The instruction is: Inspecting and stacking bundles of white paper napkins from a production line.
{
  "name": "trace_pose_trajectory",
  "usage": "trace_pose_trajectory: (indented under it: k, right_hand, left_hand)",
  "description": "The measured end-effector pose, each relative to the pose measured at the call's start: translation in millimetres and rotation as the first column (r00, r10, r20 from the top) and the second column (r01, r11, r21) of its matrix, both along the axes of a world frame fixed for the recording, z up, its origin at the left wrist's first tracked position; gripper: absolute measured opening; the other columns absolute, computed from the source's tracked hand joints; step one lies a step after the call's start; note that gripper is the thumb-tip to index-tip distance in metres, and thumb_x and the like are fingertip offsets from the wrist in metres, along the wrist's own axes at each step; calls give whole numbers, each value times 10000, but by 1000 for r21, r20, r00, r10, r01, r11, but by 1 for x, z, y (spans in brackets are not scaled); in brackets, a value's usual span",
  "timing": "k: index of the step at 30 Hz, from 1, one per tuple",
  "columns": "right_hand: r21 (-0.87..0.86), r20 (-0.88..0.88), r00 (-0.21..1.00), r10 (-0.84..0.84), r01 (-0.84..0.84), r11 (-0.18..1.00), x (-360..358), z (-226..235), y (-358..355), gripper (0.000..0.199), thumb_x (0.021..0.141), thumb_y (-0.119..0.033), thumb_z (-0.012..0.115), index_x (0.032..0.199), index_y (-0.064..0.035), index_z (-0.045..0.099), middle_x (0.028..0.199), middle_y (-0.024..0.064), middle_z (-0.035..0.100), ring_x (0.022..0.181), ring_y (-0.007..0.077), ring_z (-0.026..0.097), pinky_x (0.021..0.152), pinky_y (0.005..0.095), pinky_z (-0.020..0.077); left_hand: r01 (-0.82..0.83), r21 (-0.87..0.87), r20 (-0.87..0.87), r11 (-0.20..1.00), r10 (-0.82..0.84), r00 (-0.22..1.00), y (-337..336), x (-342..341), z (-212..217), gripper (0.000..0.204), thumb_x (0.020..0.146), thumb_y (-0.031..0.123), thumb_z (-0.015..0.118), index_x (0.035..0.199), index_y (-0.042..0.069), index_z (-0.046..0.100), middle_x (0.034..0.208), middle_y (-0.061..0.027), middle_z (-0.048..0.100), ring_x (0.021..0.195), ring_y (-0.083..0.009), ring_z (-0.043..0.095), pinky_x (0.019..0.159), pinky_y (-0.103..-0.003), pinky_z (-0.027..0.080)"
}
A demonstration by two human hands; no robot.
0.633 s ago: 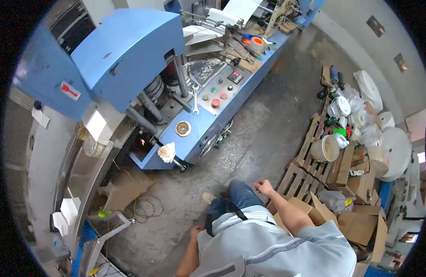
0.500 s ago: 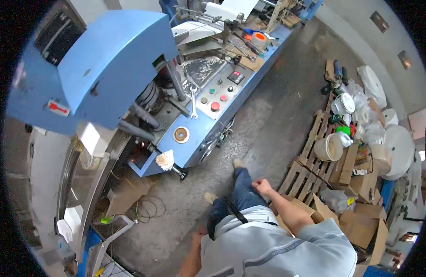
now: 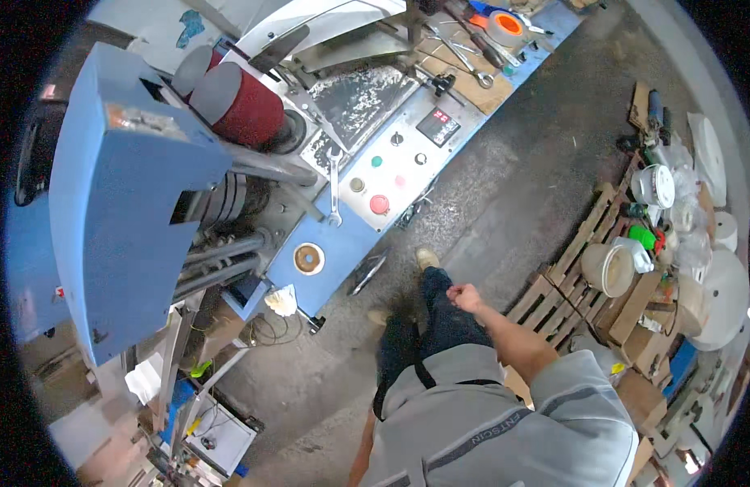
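One hand shows: the right hand (image 3: 466, 298), fingers curled in loosely, over the dark denim trouser leg (image 3: 453, 323). The left hand is hidden behind the light grey shirt (image 3: 464, 430); its state cannot be told. To the right hand's right, near it, lies the rough-slatted wooden pallet (image 3: 527, 299). At the pallet's far side: a round whitish plastic bucket (image 3: 592, 266), cardboard, and large disc-shaped rolls (image 3: 722, 302).

Ahead and left stands a blue-painted machine (image 3: 350, 237). Its smooth deck carries a flat ring with a brown core (image 3: 300, 258). A steel wrench (image 3: 335, 191) lies along the edge of the pale control panel (image 3: 403, 183). Beyond is a matte maroon cylinder (image 3: 243, 105).

Stained concrete floor (image 3: 505, 187) separates machine and pallet; a plain grey wall (image 3: 679, 57) borders it.
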State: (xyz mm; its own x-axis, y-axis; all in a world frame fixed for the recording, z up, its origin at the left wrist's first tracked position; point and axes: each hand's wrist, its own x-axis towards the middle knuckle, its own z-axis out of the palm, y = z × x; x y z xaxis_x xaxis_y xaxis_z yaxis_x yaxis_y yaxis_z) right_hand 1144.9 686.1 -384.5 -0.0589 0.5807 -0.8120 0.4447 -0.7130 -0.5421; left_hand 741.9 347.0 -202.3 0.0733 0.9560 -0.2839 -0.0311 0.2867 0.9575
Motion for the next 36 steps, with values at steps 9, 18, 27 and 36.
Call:
trace_pose_trajectory:
  k: [9, 18, 27, 36]
  right_hand:
    - [-45, 91, 996, 1, 3, 999, 44, -6, 39, 250, 848, -314, 669, 906, -78, 726, 835, 95, 714, 773, 195, 669, 722, 356, 518]
    - [-26, -4, 998, 59, -59, 998, 18, 30, 83, 249, 854, -281, 672, 908, -41, 714, 792, 117, 706, 725, 197, 664, 680, 369, 519]
    - [109, 85, 980, 179, -188, 976, 15, -25, 79, 261, 835, -283, 660, 942, -50, 707, 831, 133, 674, 751, 225, 633, 652, 346, 495]
    - [163, 160, 977, 139, -165, 973, 19, 14, 50, 199, 851, -187, 653, 764, -8, 656, 653, 89, 648, 511, 156, 593, 483, 303, 496]
  left_hand:
    - [-26, -163, -154, 986, 1, 988, 20, 45, 11, 206, 798, 191, 683, 847, -8, 710, 734, -68, 675, 706, -175, 630, 650, -340, 496]
    - [-119, -243, -345, 963, 29, 938, 45, 68, 9, 205, 802, 193, 679, 831, -8, 711, 712, -66, 670, 697, -171, 629, 641, -340, 494]
    - [-206, -287, -506, 936, 35, 862, 79, 73, 5, 206, 806, 195, 675, 814, -8, 712, 691, -64, 665, 687, -167, 627, 631, -340, 493]
    - [-283, -249, -597, 926, 83, 798, 53, 30, -37, 208, 810, 196, 671, 799, -7, 712, 672, -62, 660, 678, -163, 626, 622, -340, 491]
